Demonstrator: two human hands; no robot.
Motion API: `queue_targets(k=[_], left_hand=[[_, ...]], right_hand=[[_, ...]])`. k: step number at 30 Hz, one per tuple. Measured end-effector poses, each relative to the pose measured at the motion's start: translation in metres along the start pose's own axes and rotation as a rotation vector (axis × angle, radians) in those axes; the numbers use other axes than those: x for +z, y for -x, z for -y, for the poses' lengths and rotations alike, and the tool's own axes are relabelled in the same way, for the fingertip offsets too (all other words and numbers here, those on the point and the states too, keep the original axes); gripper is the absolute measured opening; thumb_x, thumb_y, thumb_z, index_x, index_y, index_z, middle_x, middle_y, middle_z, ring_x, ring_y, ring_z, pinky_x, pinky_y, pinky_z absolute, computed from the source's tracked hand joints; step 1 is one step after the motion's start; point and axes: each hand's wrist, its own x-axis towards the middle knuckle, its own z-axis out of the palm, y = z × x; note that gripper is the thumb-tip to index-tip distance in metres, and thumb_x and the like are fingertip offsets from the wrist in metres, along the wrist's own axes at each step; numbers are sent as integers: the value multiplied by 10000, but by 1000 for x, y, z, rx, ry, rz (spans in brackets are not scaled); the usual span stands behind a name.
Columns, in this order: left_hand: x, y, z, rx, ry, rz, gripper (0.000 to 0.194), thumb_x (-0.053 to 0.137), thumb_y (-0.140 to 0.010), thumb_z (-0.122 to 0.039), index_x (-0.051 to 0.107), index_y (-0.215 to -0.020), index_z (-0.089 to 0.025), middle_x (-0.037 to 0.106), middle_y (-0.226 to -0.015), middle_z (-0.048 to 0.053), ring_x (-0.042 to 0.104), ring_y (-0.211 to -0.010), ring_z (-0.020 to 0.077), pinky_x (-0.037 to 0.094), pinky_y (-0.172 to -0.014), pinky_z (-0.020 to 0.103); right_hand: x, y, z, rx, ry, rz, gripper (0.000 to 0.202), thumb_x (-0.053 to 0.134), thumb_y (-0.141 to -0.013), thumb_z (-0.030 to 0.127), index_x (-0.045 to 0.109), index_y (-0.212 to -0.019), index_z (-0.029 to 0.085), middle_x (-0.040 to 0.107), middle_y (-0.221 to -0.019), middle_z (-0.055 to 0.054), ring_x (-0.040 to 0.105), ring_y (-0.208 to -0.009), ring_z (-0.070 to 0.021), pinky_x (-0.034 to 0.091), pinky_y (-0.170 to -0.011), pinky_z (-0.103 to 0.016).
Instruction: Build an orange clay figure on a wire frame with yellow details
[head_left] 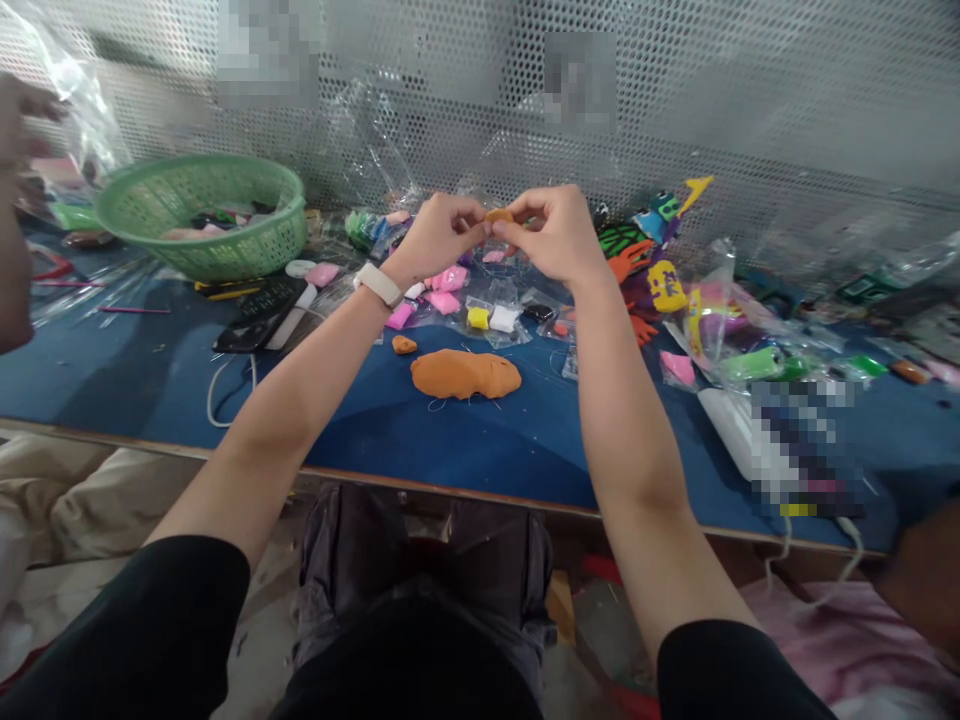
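Above the middle of the blue tabletop (525, 440), the left hand (439, 235) and the right hand (555, 235) meet, fingertips pinched together on a small orange clay piece (499, 214) held between them, clear of the surface. A pale watch (379, 285) sits on the left wrist.

Below the hands, toward the near edge, a flat orange clay lump (465, 374) lies on the tabletop, with a small orange bit (404, 345) just beside it to the left. Between the lump and the hands lies a scatter of small clear packets (487, 315), holding pink, yellow, white and dark clay.

Toward the far left corner stands a green plastic basket (206, 215); it holds a few dark and pale pieces, too small to tell apart. A black remote-like device (259, 312) lies just in front of it. At the left edge another person's hand (19, 130) is raised near a clear bag.

On the right side, a colourful clay figure (649, 255) in orange, green, yellow and blue stands near the perforated wall (787, 100). Beside it, clear bags (739, 330) hold green and pink pieces.
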Motion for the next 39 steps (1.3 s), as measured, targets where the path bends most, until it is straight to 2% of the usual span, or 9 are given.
queue_targets(k=[3, 7, 12, 15, 19, 23, 31, 34, 39], left_hand=[[1, 1, -4, -6, 11, -20, 421, 854, -1010, -626, 745, -799, -279, 746, -789, 59, 622, -750, 211, 558, -732, 402], [0, 2, -5, 4, 17, -24, 501, 857, -987, -733, 741, -798, -285, 746, -801, 63, 637, -768, 225, 577, -749, 420], [-2, 0, 0, 6, -17, 8, 546, 790, -1031, -758, 755, -845, -247, 750, -828, 91, 699, -747, 237, 624, -768, 449], [0, 0, 2, 21, -45, 13, 576, 771, -1033, -769, 727, -837, -230, 726, -805, 77, 709, -756, 229, 646, -791, 440], [3, 1, -2, 43, -7, 12, 636, 750, -1017, -829, 715, -842, -219, 711, -803, 65, 688, -767, 210, 641, -777, 406], [3, 1, -8, 27, 38, 65, 731, 684, -1027, -917, 725, -899, -199, 721, -879, 98, 719, -848, 238, 646, -819, 437], [3, 2, -11, 29, 23, 58, 705, 712, -1007, -904, 718, -813, -226, 687, -779, 68, 681, -788, 229, 637, -765, 428], [3, 4, -19, 15, 31, 54, 759, 689, -983, -969, 730, -860, -221, 702, -800, 75, 711, -829, 241, 643, -770, 439], [1, 5, -29, -29, 42, 39, 904, 491, -912, -1146, 671, -873, -261, 719, -846, 70, 715, -847, 224, 663, -802, 477]], right_hand=[[5, -3, -5, -17, 25, -35, 668, 909, -841, 920, 806, -883, 261, 801, -808, -89, 863, -838, -345, 766, -766, -536], [13, -5, -11, -9, -4, -70, 707, 833, -879, 965, 819, -918, 260, 838, -889, -104, 876, -861, -346, 769, -736, -523], [13, -5, -8, -11, 13, -94, 798, 821, -822, 1027, 848, -1009, 252, 882, -986, -113, 840, -741, -286, 751, -669, -469], [13, -5, -5, -69, 83, -119, 835, 780, -822, 1060, 860, -1017, 253, 880, -971, -111, 838, -749, -287, 755, -731, -491], [20, -6, -1, -93, 126, -158, 781, 709, -921, 1031, 859, -999, 269, 875, -973, -112, 868, -901, -332, 766, -874, -542], [25, -8, 0, -72, 120, -182, 697, 775, -921, 980, 844, -1009, 292, 883, -1029, -107, 869, -1039, -362, 760, -958, -556], [27, -12, -4, -95, 66, -163, 696, 865, -841, 974, 847, -1024, 302, 881, -1038, -89, 864, -962, -352, 744, -942, -568], [31, -14, -8, -54, 37, -137, 680, 855, -864, 964, 831, -1051, 311, 875, -1054, -90, 866, -986, -352, 739, -911, -553], [33, -16, -8, -26, -9, -157, 732, 694, -945, 1021, 827, -1056, 311, 858, -1013, -93, 864, -991, -335, 724, -857, -520]])
